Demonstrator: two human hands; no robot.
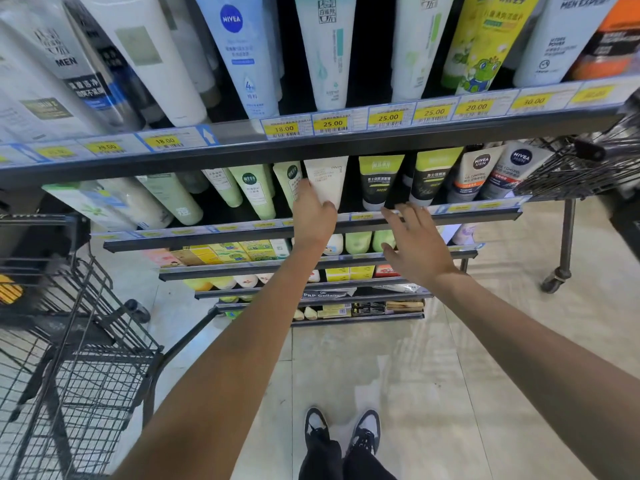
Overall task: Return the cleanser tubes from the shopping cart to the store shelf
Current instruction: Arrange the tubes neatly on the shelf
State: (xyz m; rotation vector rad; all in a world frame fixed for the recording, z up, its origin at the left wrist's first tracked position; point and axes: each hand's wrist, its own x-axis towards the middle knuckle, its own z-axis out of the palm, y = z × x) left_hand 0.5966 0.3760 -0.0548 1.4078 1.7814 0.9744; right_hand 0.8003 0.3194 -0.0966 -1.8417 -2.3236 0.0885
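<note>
Item: white cleanser tube point(327, 181), standing cap-down on the second shelf point(450, 212) of the store rack, between a pale green tube point(290, 181) on its left and a black-and-lime men's tube point(377, 183) on its right.

Left hand point(313, 216): raised to that shelf, its fingers against the lower left side of the white cleanser tube, touching it; whether they curl round it cannot be told, since the back of the hand hides them.

Right hand point(417, 240): spread, fingers straight and apart, palm down, holding nothing; it hovers just in front of the shelf's price rail, to the right of the white tube and below the black-and-lime tube, not touching the white tube.

Upper shelf point(346, 143): a row of larger tubes, among them a blue Nivea tube point(242, 53); yellow price labels point(330, 123) along its edge.

Shopping cart point(79, 358): black wire, lower left, well apart from both hands; its contents cannot be made out.

Second wire basket point(585, 168): on a wheeled frame at the far right.

Floor: pale tiles; two black-and-white shoes point(343, 431) below the arms.
</note>
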